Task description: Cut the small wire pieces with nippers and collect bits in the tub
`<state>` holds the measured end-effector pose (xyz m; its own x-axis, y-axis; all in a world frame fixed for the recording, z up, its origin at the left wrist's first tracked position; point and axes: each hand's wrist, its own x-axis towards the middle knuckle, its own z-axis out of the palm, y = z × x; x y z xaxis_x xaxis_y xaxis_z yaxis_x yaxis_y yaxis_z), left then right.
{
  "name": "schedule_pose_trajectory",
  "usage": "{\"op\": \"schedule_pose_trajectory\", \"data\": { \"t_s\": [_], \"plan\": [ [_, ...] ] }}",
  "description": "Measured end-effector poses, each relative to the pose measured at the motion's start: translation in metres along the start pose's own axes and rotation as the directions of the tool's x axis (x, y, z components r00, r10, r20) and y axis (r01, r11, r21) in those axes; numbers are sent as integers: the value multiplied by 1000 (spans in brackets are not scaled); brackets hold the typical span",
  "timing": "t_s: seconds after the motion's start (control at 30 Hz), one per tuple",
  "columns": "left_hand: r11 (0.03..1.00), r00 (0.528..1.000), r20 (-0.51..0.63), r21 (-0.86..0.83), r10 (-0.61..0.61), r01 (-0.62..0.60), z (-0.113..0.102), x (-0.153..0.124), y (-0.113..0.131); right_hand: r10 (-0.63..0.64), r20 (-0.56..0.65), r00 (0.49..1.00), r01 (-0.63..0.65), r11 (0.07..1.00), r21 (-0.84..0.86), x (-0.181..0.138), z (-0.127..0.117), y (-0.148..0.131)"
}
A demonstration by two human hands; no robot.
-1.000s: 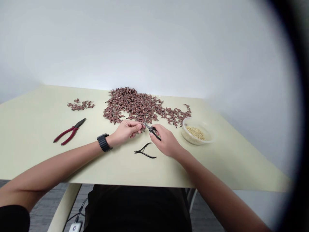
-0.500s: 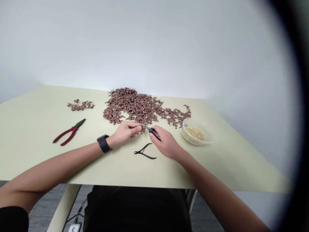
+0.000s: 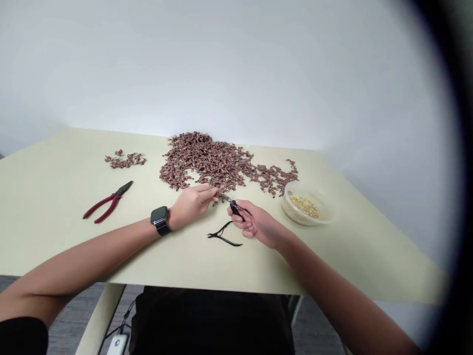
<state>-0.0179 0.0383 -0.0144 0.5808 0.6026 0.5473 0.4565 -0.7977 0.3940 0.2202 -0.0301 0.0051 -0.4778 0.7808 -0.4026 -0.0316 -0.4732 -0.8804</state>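
My left hand (image 3: 192, 203), a dark watch on its wrist, pinches a small reddish-brown piece (image 3: 218, 191) at its fingertips; most of that piece is hidden. Small black-handled pliers (image 3: 236, 209) are gripped in my right hand (image 3: 257, 223), their metal jaws reaching to the left fingertips. Whether the jaws touch the piece I cannot tell. Just beyond both hands spreads a large pile of similar reddish-brown pieces (image 3: 207, 158) with thin dark and shiny ends. Black nippers (image 3: 224, 234) lie on the table below my hands.
Red-handled pliers (image 3: 108, 202) lie on the pale yellow table (image 3: 166, 264) at the left. Behind them is a small group of brown pieces (image 3: 125, 160). A clear plastic bowl (image 3: 291, 213) holding small golden bits stands right of my right hand. A wall (image 3: 221, 74) rises behind the table.
My right hand has turned, its fingers now showing around the pliers' handles. My left wrist has rolled so the watch face shows. The view has shifted slightly.
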Motion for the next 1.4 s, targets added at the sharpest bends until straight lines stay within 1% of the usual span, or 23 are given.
{"op": "schedule_pose_trajectory", "data": {
  "t_s": [0.03, 0.07, 0.1, 0.13, 0.17, 0.2, 0.23, 0.27, 0.33, 0.4, 0.57, 0.63, 0.7, 0.9, 1.13, 1.27, 1.4],
  "plan": [
    [993, 997, 20, -90, -80, 82, -1, 1, 4, -72, -84, 994, 64, 993, -101, 1, -1, 2],
    [965, 984, 58, -197, -167, 175, -1, 2, 8, -177, -172, 969, 133, 961, -241, 1, -2, 3],
    [912, 961, 113, -306, -251, 274, 0, 3, 11, -300, -240, 923, 186, 896, -404, 2, -3, 5],
    [835, 928, 182, -407, -324, 371, 0, 4, 13, -421, -275, 865, 212, 801, -560, 2, -5, 6],
    [742, 890, 249, -492, -381, 455, 2, 3, 13, -520, -278, 807, 211, 695, -687, 2, -6, 8],
    [645, 852, 309, -557, -424, 523, 4, 3, 13, -590, -264, 763, 195, 600, -776, 2, -8, 9],
    [555, 817, 357, -604, -453, 571, 6, 2, 11, -629, -242, 739, 176, 526, -832, 2, -10, 10],
    [482, 791, 388, -638, -473, 600, 9, 1, 9, -646, -219, 731, 162, 476, -865, 2, -11, 11],
    [391, 765, 421, -678, -488, 623, 13, -2, 4, -646, -182, 741, 151, 425, -893, 3, -12, 13],
    [359, 758, 439, -690, -482, 628, 15, -4, 1, -629, -155, 762, 155, 409, -899, 4, -11, 15],
    [327, 740, 498, -679, -453, 657, 13, -4, -1, -586, -120, 801, 176, 423, -889, 6, -7, 20],
    [321, 740, 503, -682, -446, 657, 12, -4, -1, -570, -114, 813, 176, 428, -887, 7, -6, 20],
    [317, 741, 507, -684, -441, 657, 12, -3, -2, -559, -115, 821, 170, 431, -886, 7, -7, 21],
    [271, 718, 539, -682, -441, 679, 15, -6, -4, -525, -130, 841, 130, 430, -893, 9, -6, 22],
    [220, 707, 551, -698, -443, 682, 16, -6, -3, -481, -141, 865, 88, 423, -902, 10, -7, 25],
    [193, 680, 561, -687, -472, 700, 13, -2, 2, -468, -169, 867, 53, 424, -904, 10, -6, 26],
    [163, 652, 547, -688, -525, 708, 15, -1, 6, -448, -181, 876, 37, 435, -899, 11, -4, 26]
  ]
}}
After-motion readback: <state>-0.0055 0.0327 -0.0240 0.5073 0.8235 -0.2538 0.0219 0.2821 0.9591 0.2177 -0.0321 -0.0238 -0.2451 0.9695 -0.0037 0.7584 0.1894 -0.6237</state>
